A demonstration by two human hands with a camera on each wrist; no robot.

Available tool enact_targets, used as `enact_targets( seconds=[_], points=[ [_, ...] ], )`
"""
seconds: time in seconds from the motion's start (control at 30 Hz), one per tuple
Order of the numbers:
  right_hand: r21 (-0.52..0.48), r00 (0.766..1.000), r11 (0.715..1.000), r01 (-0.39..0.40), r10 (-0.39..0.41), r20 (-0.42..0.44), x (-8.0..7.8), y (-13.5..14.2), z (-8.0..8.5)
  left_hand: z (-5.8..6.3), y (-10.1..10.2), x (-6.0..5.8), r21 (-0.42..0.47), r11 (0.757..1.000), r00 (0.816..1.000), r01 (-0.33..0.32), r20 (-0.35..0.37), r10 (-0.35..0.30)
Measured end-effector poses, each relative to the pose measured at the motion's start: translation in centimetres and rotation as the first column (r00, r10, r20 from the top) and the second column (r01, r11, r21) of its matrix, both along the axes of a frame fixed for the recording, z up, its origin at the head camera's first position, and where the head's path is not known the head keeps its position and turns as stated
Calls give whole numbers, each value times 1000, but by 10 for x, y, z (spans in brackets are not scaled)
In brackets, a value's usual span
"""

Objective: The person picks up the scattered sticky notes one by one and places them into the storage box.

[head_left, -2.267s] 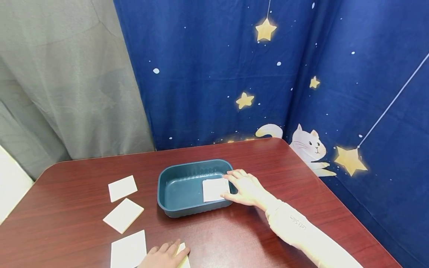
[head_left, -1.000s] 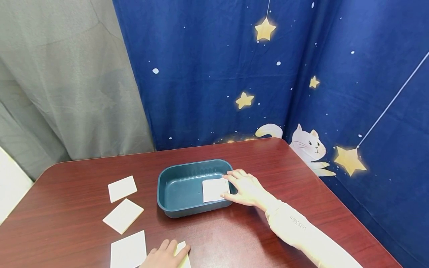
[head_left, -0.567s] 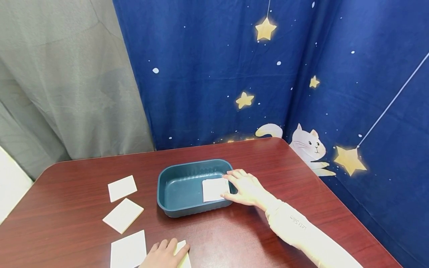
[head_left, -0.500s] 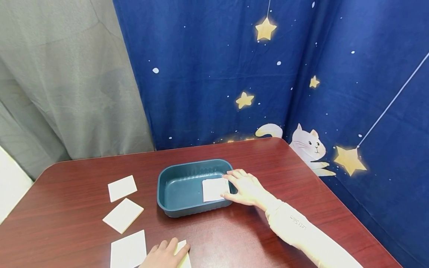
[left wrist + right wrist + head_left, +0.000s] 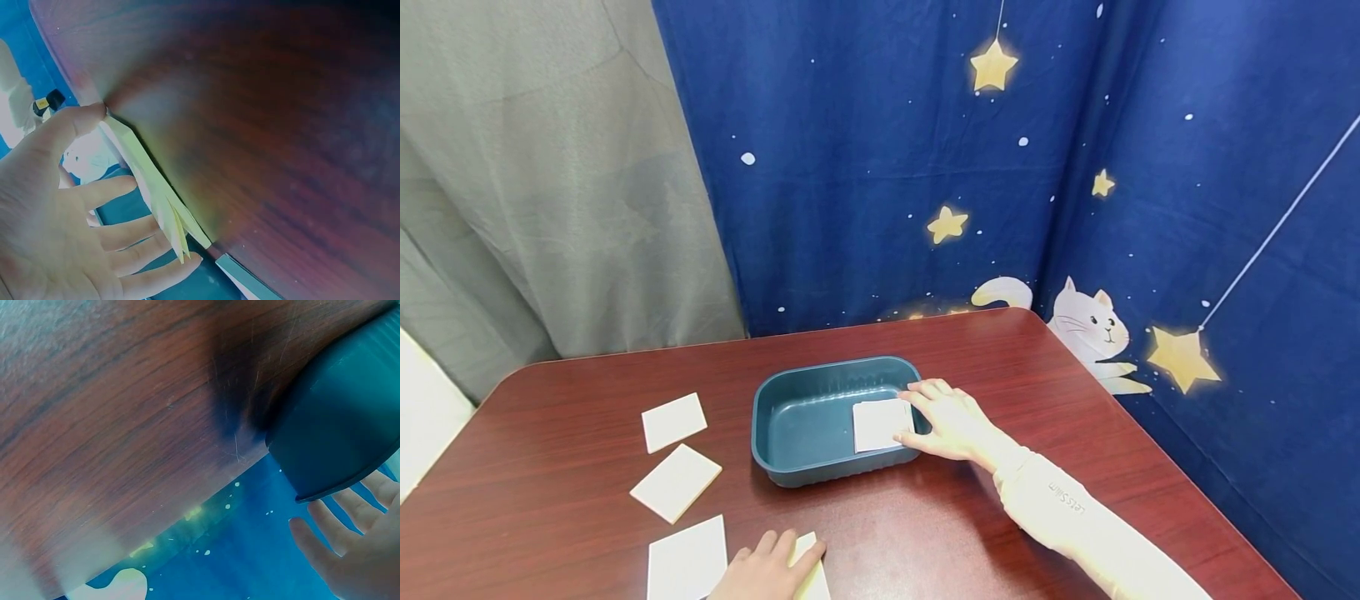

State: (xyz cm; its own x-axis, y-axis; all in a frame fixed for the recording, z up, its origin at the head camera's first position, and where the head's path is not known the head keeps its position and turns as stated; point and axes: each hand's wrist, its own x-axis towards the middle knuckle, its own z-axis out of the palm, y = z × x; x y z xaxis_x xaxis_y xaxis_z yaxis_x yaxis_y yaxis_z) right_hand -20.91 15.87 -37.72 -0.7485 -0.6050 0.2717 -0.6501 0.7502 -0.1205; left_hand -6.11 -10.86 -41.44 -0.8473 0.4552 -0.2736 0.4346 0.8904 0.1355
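Left: three white squares (image 5: pixel 677 483) flat on the bench (image 5: pixel 550 467), loose column. Next, left hand (image 5: pixel 760 577), grip pinching a yellow pad (image 5: pixel 153 181) between thumb and fingers, some leaves fanned apart. Middle: teal bin (image 5: pixel 805 433), white stack (image 5: pixel 880 425) inside at its right end. Right hand (image 5: pixel 951 423): grip spread over bin's right rim, fingertips reaching inside; can't tell if they touch the stack.

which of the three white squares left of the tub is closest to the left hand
The lowest white square in the head view, beside the left hand; the other two squares lie farther up.
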Motion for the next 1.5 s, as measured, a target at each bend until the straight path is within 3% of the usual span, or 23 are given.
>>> enact_targets(
  seconds=[0.13,0.37,0.6,0.7,0.93,1.23,1.5],
  points=[
    [3,1000,1000,4,-4,-3,0,0,0,0,-1,0,-16,1000,1000,-8,-8,8],
    [6,1000,1000,4,-4,-11,-1,0,-1,-2,-3,1,-33,999,996,24,-85,-27],
    [7,1000,1000,7,-7,-11,-1,0,-1,1,-1,-2,33,999,1000,-23,4,23],
    [8,1000,1000,7,-7,-15,-1,0,-2,3,0,-1,47,999,1000,-25,2,25],
    [1,1000,1000,-2,2,-30,-2,1,-4,-2,-1,-1,39,999,999,-24,-40,25],
    [-3,999,1000,-8,8,-32,-2,1,-3,-2,-2,4,-13,998,984,55,-170,-57],
    [4,1000,1000,-3,3,-24,-2,1,-3,-1,-1,0,62,998,998,5,-68,0]
  ],
)
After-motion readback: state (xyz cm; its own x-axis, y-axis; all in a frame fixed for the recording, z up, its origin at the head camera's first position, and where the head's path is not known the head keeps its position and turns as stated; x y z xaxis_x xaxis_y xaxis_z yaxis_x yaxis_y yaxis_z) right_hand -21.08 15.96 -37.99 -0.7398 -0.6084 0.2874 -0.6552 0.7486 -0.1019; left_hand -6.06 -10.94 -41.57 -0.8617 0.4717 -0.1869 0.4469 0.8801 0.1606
